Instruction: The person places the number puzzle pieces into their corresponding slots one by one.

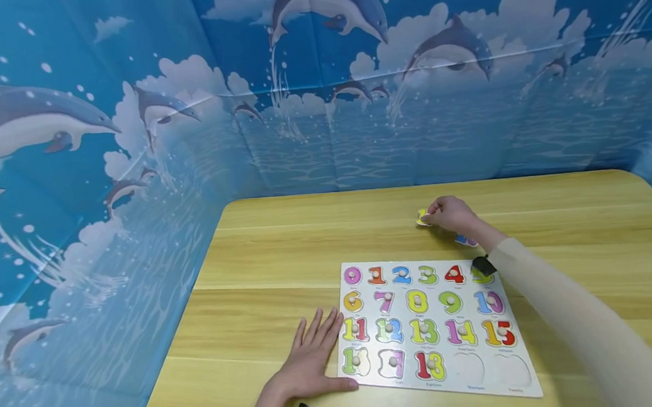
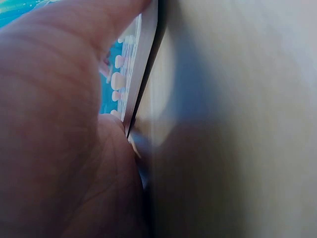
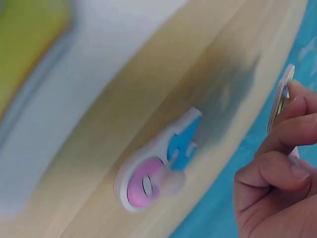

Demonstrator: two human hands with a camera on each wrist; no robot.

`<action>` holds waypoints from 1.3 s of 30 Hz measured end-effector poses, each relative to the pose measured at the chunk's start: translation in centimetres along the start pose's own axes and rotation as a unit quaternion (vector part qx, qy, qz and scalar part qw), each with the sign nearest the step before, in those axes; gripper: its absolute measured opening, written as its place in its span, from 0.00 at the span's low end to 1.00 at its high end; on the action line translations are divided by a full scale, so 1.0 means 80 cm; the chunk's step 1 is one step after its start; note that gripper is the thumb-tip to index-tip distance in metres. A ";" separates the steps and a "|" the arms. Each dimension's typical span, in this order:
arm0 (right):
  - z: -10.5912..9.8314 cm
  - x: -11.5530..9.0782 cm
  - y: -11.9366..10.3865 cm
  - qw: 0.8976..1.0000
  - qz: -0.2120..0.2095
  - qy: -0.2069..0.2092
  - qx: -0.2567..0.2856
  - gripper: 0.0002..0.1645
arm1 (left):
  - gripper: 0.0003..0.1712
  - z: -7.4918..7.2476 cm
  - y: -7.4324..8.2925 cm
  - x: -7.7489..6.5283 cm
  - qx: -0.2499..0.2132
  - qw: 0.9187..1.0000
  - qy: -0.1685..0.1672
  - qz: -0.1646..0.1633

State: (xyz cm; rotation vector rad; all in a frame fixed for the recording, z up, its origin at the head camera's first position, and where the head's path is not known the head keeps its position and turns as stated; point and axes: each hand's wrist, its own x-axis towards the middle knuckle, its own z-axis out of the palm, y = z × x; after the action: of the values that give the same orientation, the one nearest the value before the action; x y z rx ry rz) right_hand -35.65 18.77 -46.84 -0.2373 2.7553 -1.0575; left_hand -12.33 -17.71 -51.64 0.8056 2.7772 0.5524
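Note:
My right hand [image 1: 453,213] pinches a number puzzle piece [image 1: 422,217] with yellow on its face, held above the far part of the table. In the right wrist view this piece [image 3: 281,99] appears nearly edge-on, partly hidden by the curled fingers. Beneath that hand, a blue-and-pink number piece [image 3: 156,168] with a knob lies on the wood. My left hand [image 1: 311,359] rests flat at the left side of the white number puzzle board [image 1: 386,383], fingers spread and straight. Its thumb touches the board's near left corner.
Knobbed number pieces sit in rows on the board, such as the red-and-yellow 18 [image 1: 430,366]. Two white recesses [image 1: 469,370] show at its near right. The wooden table [image 1: 243,323] meets a dolphin-print curtain [image 1: 322,147] at the back and left.

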 end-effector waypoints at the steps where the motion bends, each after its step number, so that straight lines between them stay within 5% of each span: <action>1: -0.002 -0.007 -0.001 1.000 -0.010 -0.005 0.006 0.17 | 0.65 0.000 0.000 0.000 0.001 1.000 0.000 0.000; 10: 0.005 -0.136 0.001 0.987 -0.090 -0.112 0.068 0.15 | 0.65 0.004 0.002 0.002 0.006 1.000 -0.006 0.006; 19: 0.035 -0.249 0.011 0.977 -0.147 -0.152 0.021 0.14 | 0.65 0.002 -0.001 0.000 0.011 1.000 0.000 0.001; 26: 0.059 -0.282 0.018 0.979 -0.139 -0.146 -0.006 0.14 | 0.64 0.003 -0.001 0.002 0.001 1.000 0.003 0.006; 39: 0.076 -0.284 0.008 0.984 -0.120 -0.123 -0.042 0.16 | 0.64 0.005 -0.003 0.001 -0.012 1.000 0.008 0.014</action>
State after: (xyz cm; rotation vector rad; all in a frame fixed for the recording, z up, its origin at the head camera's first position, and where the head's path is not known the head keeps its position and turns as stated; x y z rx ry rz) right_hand -12.26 20.13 -49.20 -0.6793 2.5946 -0.8936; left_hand -12.40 -17.77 -52.10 0.8397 2.7723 0.5999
